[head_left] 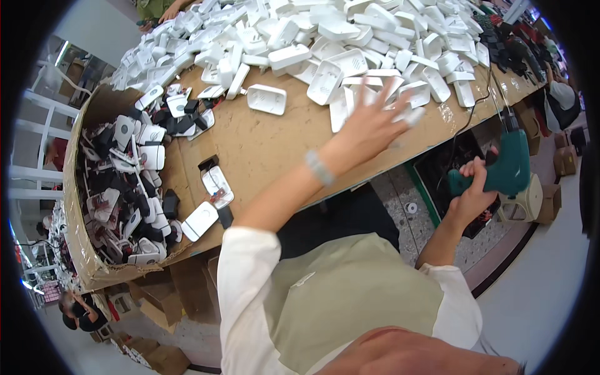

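Note:
My left hand (369,128) reaches over the near edge of a heap of white plastic housings (325,81). Its fingers are spread, and it holds nothing that I can see. Something white shows at one fingertip; whether it is a finger cover or part of a housing I cannot tell. Off the table's edge to the right, my right hand (473,190) is closed round the handle of a green pistol-grip power tool (511,164). The tool's dark nose points up toward thin metal rods (497,90). A single white housing (267,99) lies apart from the heap.
At the left, a cardboard box (75,231) is full of white and black parts with wires. Loose wired parts (217,185) and a white cover (200,221) lie beside it on the cardboard-topped table (262,150). A dark crate (437,165) stands below my right hand. Other people are around.

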Demonstrator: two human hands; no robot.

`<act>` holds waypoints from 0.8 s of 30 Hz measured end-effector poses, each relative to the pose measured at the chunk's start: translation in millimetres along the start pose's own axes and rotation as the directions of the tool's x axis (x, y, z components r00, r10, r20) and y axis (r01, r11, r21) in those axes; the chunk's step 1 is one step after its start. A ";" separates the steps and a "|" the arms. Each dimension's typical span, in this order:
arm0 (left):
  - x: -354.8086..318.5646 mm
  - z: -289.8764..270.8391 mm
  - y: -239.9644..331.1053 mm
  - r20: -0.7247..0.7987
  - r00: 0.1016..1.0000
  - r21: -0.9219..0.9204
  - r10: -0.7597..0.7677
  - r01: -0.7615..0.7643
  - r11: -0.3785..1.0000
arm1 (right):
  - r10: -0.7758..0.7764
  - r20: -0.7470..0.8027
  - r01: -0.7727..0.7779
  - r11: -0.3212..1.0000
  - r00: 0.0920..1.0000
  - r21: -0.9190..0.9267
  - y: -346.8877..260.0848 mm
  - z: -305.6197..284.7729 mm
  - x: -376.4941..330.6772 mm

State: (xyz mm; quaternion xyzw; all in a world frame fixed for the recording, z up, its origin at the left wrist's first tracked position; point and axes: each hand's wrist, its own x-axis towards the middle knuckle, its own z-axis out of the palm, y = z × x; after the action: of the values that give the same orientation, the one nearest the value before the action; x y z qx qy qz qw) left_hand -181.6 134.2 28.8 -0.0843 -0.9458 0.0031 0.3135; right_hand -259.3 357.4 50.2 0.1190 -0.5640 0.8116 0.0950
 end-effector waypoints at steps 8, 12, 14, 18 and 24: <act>59.6 85.0 -38.4 0.403 0.871 0.222 -0.280 0.204 0.953 | 0.052 0.024 -0.052 0.998 0.998 -0.028 2.5 -21.3 -5.2; 15.6 59.3 -68.7 0.413 0.850 0.408 -0.328 0.149 0.900 | 0.095 0.076 -0.095 0.995 0.993 -0.001 8.7 -16.8 -2.9; -14.1 41.2 -80.0 0.398 0.833 0.432 -0.385 0.200 0.879 | 0.121 0.114 -0.123 0.992 0.986 0.013 10.4 -15.7 -7.9; -69.6 3.4 -104.0 0.344 0.820 0.484 -0.458 0.263 0.835 | 0.135 0.152 -0.141 0.990 0.979 0.027 8.2 -9.1 -17.6; -119.3 -50.8 -115.3 0.220 0.901 0.453 -0.373 0.244 0.857 | 0.188 0.230 -0.196 0.981 0.955 0.014 10.3 13.1 -35.4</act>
State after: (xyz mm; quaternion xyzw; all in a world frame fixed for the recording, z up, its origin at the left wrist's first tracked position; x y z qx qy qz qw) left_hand -75.4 -1.1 5.6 0.1401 -0.9607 0.1656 0.1732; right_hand -227.4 340.9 34.8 0.1574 -0.5652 0.8081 -0.0515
